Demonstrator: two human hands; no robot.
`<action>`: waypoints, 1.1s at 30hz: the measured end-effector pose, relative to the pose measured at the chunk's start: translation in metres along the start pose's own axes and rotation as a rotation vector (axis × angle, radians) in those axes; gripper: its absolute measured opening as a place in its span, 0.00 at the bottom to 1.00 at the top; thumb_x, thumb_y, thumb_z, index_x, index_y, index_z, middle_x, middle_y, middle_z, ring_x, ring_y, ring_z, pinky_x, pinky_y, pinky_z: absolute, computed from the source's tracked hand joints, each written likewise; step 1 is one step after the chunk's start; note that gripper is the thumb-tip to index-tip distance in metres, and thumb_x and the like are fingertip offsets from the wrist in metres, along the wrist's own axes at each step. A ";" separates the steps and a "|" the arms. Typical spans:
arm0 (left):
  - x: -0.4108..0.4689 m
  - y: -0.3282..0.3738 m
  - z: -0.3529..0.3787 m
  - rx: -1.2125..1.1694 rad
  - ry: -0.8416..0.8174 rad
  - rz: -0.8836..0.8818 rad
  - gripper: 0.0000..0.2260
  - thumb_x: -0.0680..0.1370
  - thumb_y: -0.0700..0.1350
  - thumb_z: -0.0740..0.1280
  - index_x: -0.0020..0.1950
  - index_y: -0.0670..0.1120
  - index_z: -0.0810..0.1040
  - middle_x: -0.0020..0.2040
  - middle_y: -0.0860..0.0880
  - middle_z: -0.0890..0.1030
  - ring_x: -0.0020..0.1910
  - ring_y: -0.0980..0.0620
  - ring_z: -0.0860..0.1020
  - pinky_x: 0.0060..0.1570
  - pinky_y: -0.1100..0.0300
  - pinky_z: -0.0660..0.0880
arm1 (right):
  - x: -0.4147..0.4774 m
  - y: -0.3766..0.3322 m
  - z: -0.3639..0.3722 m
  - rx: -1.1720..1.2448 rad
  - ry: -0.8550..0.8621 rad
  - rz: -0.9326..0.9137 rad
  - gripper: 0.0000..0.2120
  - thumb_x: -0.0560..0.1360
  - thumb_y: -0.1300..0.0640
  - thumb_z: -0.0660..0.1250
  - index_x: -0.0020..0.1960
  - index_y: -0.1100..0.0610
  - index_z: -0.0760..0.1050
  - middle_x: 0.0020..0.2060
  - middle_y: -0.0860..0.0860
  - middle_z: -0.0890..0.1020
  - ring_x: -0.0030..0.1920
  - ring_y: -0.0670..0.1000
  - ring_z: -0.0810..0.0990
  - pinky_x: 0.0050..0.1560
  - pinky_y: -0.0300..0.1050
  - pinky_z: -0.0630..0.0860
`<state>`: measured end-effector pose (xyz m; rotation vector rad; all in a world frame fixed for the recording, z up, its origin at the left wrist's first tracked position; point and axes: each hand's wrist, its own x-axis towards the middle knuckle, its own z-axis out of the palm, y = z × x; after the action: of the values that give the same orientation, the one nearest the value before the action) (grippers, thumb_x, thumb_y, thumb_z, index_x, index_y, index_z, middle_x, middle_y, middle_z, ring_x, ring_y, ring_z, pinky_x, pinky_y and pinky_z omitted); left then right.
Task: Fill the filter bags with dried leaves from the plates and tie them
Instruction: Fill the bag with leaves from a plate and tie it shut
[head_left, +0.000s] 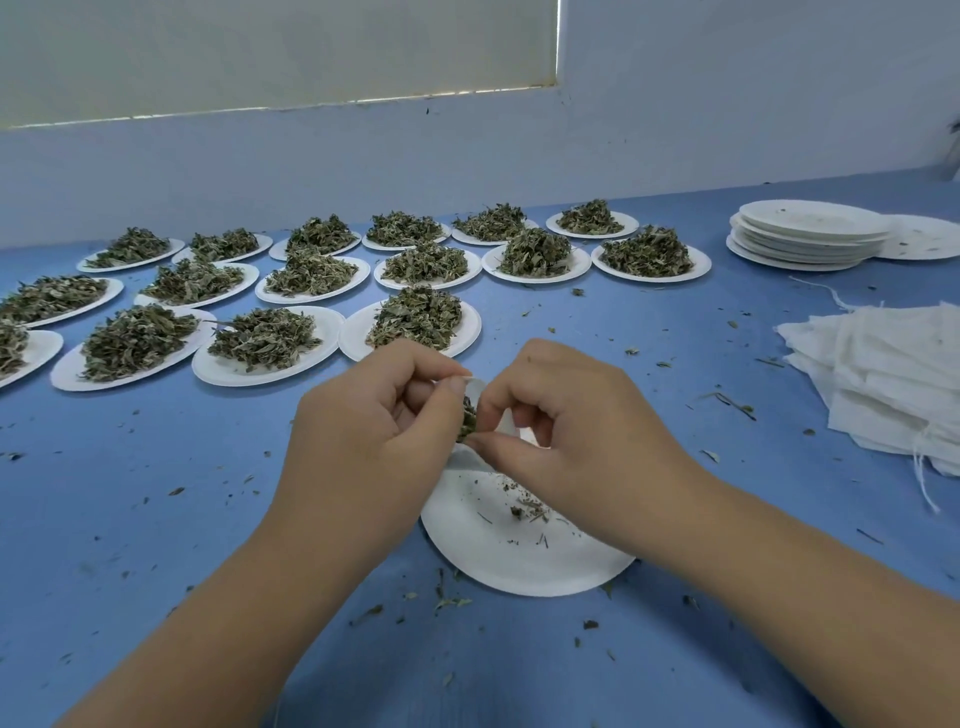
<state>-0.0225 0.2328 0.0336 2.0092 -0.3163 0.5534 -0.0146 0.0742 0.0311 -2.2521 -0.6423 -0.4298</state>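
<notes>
My left hand (382, 431) and my right hand (566, 431) meet above a white paper plate (524, 556) that carries only a few leaf crumbs. Between the fingertips sits a white filter bag (475, 387), mostly hidden, with dried leaves (467, 418) showing at its mouth. My left thumb and fingers pinch the bag's edge. My right fingers curl around its other side. Several plates heaped with dried leaves, the nearest one (415, 317) just beyond my hands, cover the blue table to the left and back.
A pile of white filter bags (883, 374) with loose strings lies at the right edge. A stack of white plates without leaves (810, 234) stands at the back right. Leaf scraps litter the blue tabletop (182, 519). A pale wall runs behind the table.
</notes>
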 end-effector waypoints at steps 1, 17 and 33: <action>0.000 0.000 0.000 0.008 0.004 0.002 0.08 0.75 0.41 0.68 0.39 0.54 0.80 0.32 0.51 0.77 0.28 0.59 0.70 0.27 0.69 0.67 | 0.001 0.001 0.002 0.011 0.008 0.031 0.09 0.70 0.51 0.72 0.37 0.45 0.73 0.34 0.43 0.69 0.36 0.41 0.70 0.36 0.33 0.64; 0.001 0.009 -0.006 -0.079 0.035 -0.025 0.09 0.74 0.41 0.68 0.38 0.54 0.81 0.26 0.57 0.75 0.24 0.61 0.71 0.24 0.72 0.64 | 0.007 -0.007 -0.001 0.569 -0.229 0.407 0.14 0.70 0.54 0.72 0.54 0.46 0.75 0.51 0.46 0.78 0.35 0.49 0.82 0.37 0.40 0.78; 0.019 -0.006 -0.022 -0.266 0.071 -0.180 0.07 0.74 0.40 0.69 0.36 0.48 0.83 0.24 0.56 0.74 0.22 0.61 0.72 0.22 0.72 0.67 | 0.056 -0.016 0.047 0.349 -0.053 0.411 0.06 0.69 0.61 0.68 0.38 0.53 0.72 0.29 0.50 0.76 0.26 0.50 0.71 0.27 0.43 0.69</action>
<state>-0.0085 0.2555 0.0478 1.7361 -0.1550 0.4429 0.0273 0.1360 0.0362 -1.9939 -0.2417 -0.0472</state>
